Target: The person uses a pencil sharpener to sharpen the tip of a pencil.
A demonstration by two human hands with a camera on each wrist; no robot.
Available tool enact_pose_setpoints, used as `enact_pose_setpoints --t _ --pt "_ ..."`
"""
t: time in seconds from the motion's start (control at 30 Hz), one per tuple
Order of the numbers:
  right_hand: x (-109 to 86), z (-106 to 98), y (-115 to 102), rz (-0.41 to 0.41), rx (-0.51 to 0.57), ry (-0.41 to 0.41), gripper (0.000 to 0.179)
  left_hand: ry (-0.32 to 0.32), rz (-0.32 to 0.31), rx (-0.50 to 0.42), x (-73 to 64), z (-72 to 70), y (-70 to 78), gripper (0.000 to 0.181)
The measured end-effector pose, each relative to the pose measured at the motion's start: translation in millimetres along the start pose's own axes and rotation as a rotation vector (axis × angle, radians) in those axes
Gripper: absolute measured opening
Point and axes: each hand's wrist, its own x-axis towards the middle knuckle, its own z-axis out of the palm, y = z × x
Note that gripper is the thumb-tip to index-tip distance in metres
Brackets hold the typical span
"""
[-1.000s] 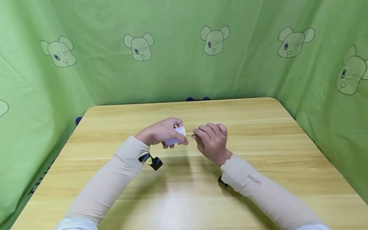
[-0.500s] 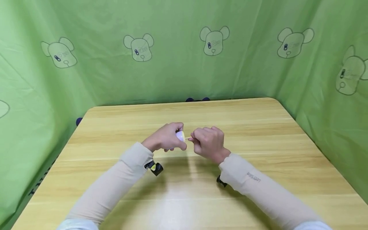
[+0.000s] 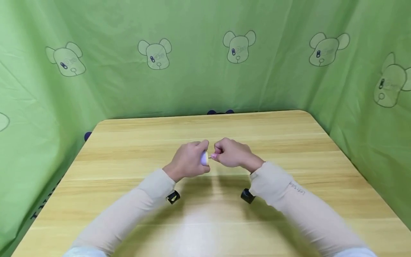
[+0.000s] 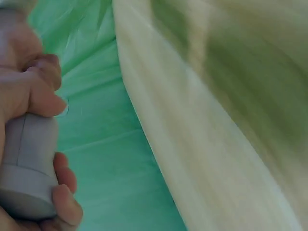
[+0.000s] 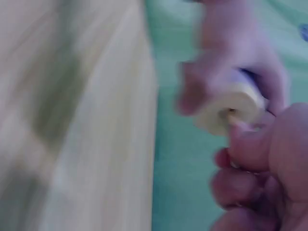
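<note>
My left hand point(image 3: 189, 160) grips a lilac, cylindrical pencil sharpener point(image 3: 204, 158) above the middle of the table. Its cream end, with a round hole, faces right towards my other hand. In the left wrist view the sharpener's rounded body point(image 4: 31, 149) shows, with fingers wrapped about it. Between thumb and curled fingers, my right hand point(image 3: 232, 152) pinches a thin pencil point(image 3: 210, 157); only a short piece shows in the gap between the hands. The right wrist view, though blurred, has the pencil point(image 5: 231, 117) at the hole; its tip is hidden inside.
Below the hands lies a light wood-grain table point(image 3: 205, 207) with rounded far corners. A green curtain point(image 3: 199, 85) with printed bear heads surrounds its back and sides. Black wrist cameras point(image 3: 247, 196) hang under both beige sleeves.
My left hand has moved right and slightly down, turning over the sharpener. My right hand has rotated at the wrist. The visible length of pencil between the hands is shorter.
</note>
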Motion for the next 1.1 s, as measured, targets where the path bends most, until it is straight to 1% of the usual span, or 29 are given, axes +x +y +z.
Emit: enact_pose_setpoints --t 0.03,0.07,0.1,0.13,0.17,0.23,0.33,0.4,0.43,0.5,0.57,0.63,0.73,0.87,0.97,1.03,1.1 --pt "-0.4 -2.5 -0.8 0.011 0.020 -0.030 0.029 0.007 0.028 0.026 -0.9 -0.2 0.2 0.045" --pt "-1.0 -3.9 -1.2 0.006 0.032 -0.037 0.028 0.011 0.044 0.044 -1.2 -1.2 0.3 0.045" --pt "-1.9 -4.1 -1.3 -0.015 0.033 -0.020 0.026 0.012 0.044 0.042 -0.8 -3.0 0.3 0.045" --pt "-3.1 -3.4 -0.8 -0.044 0.025 0.019 0.024 0.009 0.034 0.031 0.4 -5.4 0.2 0.045" --pt "-4.5 -1.3 0.2 -0.084 0.014 0.080 0.022 0.006 0.017 0.009 2.4 -8.2 0.0 0.044" --pt "-6.7 6.4 4.3 -0.200 -0.034 0.255 0.017 -0.012 -0.034 -0.057 6.2 -14.9 -0.8 0.042" --pt "-6.6 23.2 13.5 -0.392 -0.159 0.589 0.014 -0.055 -0.118 -0.186 10.6 -23.5 -2.7 0.038" --pt "-3.3 34.2 19.6 -0.501 -0.245 0.819 0.016 -0.093 -0.169 -0.266 12.0 -28.5 -3.2 0.037" --pt "-1.0 39.0 22.3 -0.545 -0.269 0.916 0.017 -0.113 -0.192 -0.301 12.6 -30.4 -3.2 0.037" --pt "4.1 46.5 26.5 -0.617 -0.287 1.073 0.020 -0.156 -0.226 -0.362 13.7 -34.3 -2.6 0.036" --pt "8.7 51.1 29.5 -0.682 -0.276 1.174 0.024 -0.212 -0.278 -0.443 14.3 -37.5 -1.6 0.037" --pt "12.2 53.3 31.8 -0.733 -0.266 1.236 0.023 -0.265 -0.333 -0.517 14.8 -39.9 -0.6 0.037" --pt "16.0 54.5 33.7 -0.781 -0.266 1.293 0.023 -0.330 -0.411 -0.625 14.7 -42.9 0.8 0.038" --pt "21.0 53.8 35.2 -0.813 -0.297 1.365 0.029 -0.379 -0.427 -0.694 15.5 -44.0 2.6 0.036" --pt "24.1 53.1 36.2 -0.834 -0.346 1.411 0.035 -0.406 -0.428 -0.717 15.9 -42.6 3.3 0.034" --pt "25.6 53.1 36.8 -0.850 -0.377 1.414 0.037 -0.416 -0.428 -0.714 15.6 -41.4 3.7 0.034" --pt "25.6 53.3 37.3 -0.857 -0.400 1.388 0.036 -0.415 -0.428 -0.703 14.9 -39.3 3.7 0.034"
